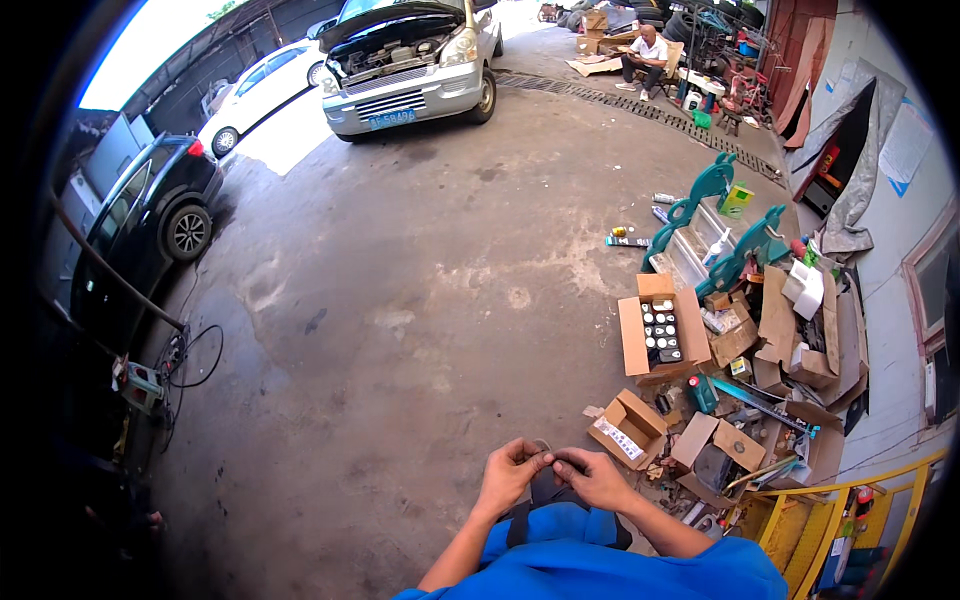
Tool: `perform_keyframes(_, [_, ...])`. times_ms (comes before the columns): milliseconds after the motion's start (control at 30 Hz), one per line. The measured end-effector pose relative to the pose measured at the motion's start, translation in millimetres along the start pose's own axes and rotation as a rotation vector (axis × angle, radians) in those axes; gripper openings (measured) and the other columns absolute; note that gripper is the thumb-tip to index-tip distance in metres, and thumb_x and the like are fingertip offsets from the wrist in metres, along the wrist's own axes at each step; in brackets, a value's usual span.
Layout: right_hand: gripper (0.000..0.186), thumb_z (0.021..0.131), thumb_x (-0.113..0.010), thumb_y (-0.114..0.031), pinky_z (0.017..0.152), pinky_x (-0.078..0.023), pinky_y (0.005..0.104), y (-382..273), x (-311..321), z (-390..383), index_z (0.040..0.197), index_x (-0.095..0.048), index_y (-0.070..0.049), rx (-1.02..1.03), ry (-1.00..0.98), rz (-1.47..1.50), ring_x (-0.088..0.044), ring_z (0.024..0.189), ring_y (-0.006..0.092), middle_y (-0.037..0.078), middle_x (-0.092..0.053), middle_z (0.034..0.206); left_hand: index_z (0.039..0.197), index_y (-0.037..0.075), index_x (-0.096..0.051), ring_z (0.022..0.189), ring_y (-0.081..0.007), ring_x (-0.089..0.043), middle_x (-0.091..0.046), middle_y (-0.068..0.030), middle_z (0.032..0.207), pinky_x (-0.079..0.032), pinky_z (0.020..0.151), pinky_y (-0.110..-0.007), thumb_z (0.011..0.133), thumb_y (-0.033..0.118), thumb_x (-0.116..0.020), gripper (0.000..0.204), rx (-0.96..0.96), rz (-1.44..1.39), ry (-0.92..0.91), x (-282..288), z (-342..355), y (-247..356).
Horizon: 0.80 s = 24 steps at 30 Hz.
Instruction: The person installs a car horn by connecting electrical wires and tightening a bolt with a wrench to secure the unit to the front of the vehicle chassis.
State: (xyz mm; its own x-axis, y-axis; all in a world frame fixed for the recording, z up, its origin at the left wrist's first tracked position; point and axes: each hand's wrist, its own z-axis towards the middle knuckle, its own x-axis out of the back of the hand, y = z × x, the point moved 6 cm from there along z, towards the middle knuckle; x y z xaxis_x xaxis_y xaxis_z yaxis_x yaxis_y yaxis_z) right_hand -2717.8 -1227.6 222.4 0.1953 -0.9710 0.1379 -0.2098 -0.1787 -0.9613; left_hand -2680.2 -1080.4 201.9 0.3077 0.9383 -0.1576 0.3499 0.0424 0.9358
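In front of my blue shirt, my left hand and my right hand meet at their fingertips. Both are closed in a pinch, thumbs against forefingers. A small, thin greyish thing shows just above the touching fingers, too small to name. Dark smudges mark the fingers. Nearest to my right hand, on the floor, stands an open small cardboard box with a white label. Beyond it a larger open carton holds several dark bottles with white caps.
Loose cardboard, a green bottle and a yellow metal frame crowd the right side. A teal-sided rack stands farther off. A van with its hood up is ahead; a dark car and cables lie left. A person sits far right.
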Motion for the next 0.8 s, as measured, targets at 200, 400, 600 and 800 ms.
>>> perform_keyframes(200, [0.022,0.097,-0.058,-0.018,0.061,-0.048,0.0319,-33,-94,203,0.107,-0.064,0.0,0.086,-0.284,0.039,-0.059,0.066,0.0148,0.01,-0.065,0.073,0.081,0.001,-0.063,0.059,-0.005,-0.051,-0.061,0.0,0.067,-0.039,0.052,-0.021,0.087,0.018,-0.075,0.021,-0.046,-0.086,0.423,161,86,38])
perform_keyframes(400, [0.02,0.095,-0.063,-0.017,0.058,-0.046,0.0281,-152,-154,402,0.104,-0.065,0.0,0.201,-0.401,-0.016,-0.055,0.063,0.0099,0.004,-0.062,0.071,0.085,0.003,-0.06,0.048,-0.0034,-0.039,-0.05,0.0024,0.06,-0.026,0.042,-0.02,0.091,0.025,-0.071,0.024,-0.176,-0.271,0.582,312,182,140])
perform_keyframes(600, [0.02,0.095,-0.065,-0.018,0.053,-0.044,0.0237,-188,-181,567,0.103,-0.066,0.001,0.005,-0.416,0.21,-0.057,0.061,0.0068,0.003,-0.063,0.07,0.1,0.003,-0.056,0.046,-0.0045,-0.032,-0.04,0.0025,0.061,-0.023,0.04,-0.019,0.098,0.049,-0.052,0.046,-0.18,-0.471,0.541,418,290,184])
perform_keyframes(800, [0.032,0.097,-0.061,-0.021,0.049,-0.041,0.0224,-170,-243,726,0.119,-0.055,0.002,-0.221,-0.434,0.352,-0.061,0.058,0.012,0.008,-0.066,0.073,0.112,0.004,-0.053,0.05,-0.0053,-0.033,-0.046,-0.0001,0.07,-0.023,0.041,-0.019,0.103,0.046,-0.038,0.046,-0.047,-0.67,0.444,548,443,188])
